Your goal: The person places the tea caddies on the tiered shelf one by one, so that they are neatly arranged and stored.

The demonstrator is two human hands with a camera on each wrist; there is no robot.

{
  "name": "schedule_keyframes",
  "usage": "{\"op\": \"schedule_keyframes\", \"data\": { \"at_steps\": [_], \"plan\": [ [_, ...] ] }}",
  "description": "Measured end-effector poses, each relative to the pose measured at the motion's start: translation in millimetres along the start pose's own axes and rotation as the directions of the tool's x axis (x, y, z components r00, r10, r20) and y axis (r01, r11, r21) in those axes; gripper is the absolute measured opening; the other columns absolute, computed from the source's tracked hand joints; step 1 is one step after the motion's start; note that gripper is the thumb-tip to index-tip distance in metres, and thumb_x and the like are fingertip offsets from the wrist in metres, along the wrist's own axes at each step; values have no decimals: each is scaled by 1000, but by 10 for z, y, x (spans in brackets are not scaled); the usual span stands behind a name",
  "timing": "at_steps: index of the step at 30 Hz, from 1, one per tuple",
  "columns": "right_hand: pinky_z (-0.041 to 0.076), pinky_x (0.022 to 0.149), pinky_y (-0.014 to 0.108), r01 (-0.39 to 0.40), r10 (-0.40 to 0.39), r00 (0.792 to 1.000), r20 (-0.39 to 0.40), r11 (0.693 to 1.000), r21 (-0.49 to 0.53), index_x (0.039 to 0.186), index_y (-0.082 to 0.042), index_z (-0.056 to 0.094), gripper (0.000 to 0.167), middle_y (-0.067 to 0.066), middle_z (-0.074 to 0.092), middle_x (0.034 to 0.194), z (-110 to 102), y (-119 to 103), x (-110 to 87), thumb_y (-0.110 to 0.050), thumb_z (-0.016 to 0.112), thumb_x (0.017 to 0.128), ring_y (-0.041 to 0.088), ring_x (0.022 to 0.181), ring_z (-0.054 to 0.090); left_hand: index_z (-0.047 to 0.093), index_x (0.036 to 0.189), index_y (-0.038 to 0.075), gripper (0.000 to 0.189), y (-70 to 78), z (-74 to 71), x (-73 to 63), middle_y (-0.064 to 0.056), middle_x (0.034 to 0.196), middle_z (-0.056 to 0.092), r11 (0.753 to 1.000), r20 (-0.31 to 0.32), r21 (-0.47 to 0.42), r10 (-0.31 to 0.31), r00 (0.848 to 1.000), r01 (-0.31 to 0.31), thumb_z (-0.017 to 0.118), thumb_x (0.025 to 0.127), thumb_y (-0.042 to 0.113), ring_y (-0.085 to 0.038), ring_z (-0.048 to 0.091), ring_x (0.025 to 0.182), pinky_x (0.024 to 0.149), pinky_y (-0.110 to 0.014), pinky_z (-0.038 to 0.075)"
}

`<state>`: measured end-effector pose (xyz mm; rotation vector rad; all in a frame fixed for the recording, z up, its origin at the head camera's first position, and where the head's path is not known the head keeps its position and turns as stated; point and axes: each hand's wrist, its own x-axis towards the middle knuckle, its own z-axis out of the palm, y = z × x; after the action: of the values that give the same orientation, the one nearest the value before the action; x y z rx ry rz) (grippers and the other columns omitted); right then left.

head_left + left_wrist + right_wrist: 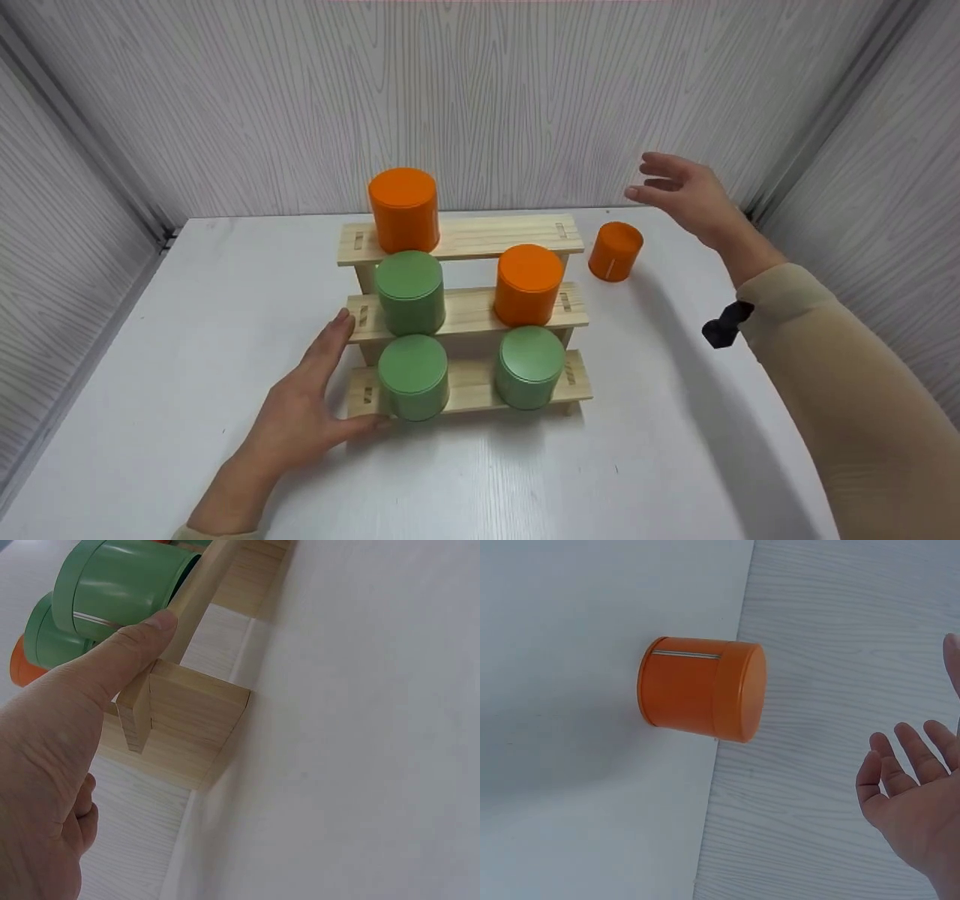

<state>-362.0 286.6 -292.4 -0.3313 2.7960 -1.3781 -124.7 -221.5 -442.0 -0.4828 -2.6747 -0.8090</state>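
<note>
A three-step wooden display rack (480, 234) stands on the white table, bearing several lidded tins. My left hand (296, 412) rests against its left end, thumb on the front edge of the bottom step and fingertips beside the middle step. One orange tin (405, 210) sits on the top step. A green tin (411, 292) and another orange tin (529, 285) share the middle step. Two green tins, one left (414, 377) and one right (530, 367), are on the bottom step. Fingers apart and holding nothing, my right hand (694, 195) hovers above a small orange tin (690, 686) on the table.
Behind the table rises a wood-grain white wall (487, 105), with side walls at left (60, 225) and right (885, 187). The small orange tin stands between the rack's right end and the right forearm (847, 390), close to the table's back edge.
</note>
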Motion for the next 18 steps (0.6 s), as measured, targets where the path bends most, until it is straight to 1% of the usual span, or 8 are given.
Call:
{"op": "schedule_keyframes", "data": {
  "at_steps": [5, 12, 18],
  "plan": [
    [38, 122, 54, -25, 25, 1000, 11, 1000, 15, 166, -20, 38, 85, 9, 44, 165, 44, 119, -8, -47, 78, 96, 31, 150, 44, 13, 173, 24, 135, 5, 1, 5, 4, 178, 16, 1000, 13, -12, -6, 1000, 6, 99, 72, 47, -27, 27, 160, 122, -53, 37],
    [37, 123, 55, -62, 62, 998, 22, 997, 35, 166, -19, 38, 87, 9, 43, 166, 118, 289, 26, -48, 79, 95, 32, 151, 43, 14, 173, 24, 133, 11, -3, 6, 4, 177, 17, 1000, 7, -19, -13, 1000, 13, 99, 72, 48, -28, 27, 160, 123, -53, 36],
    [36, 123, 56, -93, 91, 995, 33, 995, 33, 168, -20, 34, 90, 9, 38, 169, 181, 423, 45, -48, 79, 95, 33, 154, 39, 14, 173, 24, 133, 7, -4, 0, 4, 178, 16, 1000, 12, -24, -12, 1000, 13, 98, 73, 48, -27, 26, 160, 123, -54, 36]
  ]
}}
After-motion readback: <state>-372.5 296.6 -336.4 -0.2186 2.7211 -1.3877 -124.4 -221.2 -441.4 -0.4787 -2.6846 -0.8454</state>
